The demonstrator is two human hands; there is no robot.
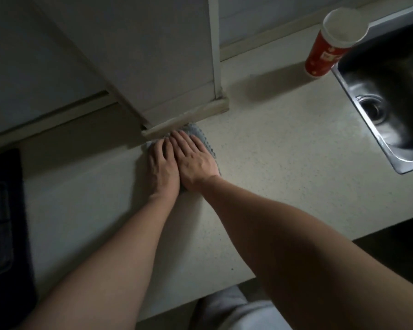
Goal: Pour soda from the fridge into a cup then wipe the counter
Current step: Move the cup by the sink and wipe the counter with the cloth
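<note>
Pressing flat, fingers spread: left hand (161, 169) & right hand (196, 160) side by side on grey cloth (200, 135), frame centre; cup (329, 44) well apart, upper right.

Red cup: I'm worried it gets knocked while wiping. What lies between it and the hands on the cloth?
Head view: only bare counter lies between the red cup and the hands, left and right, flat on the cloth.
</note>
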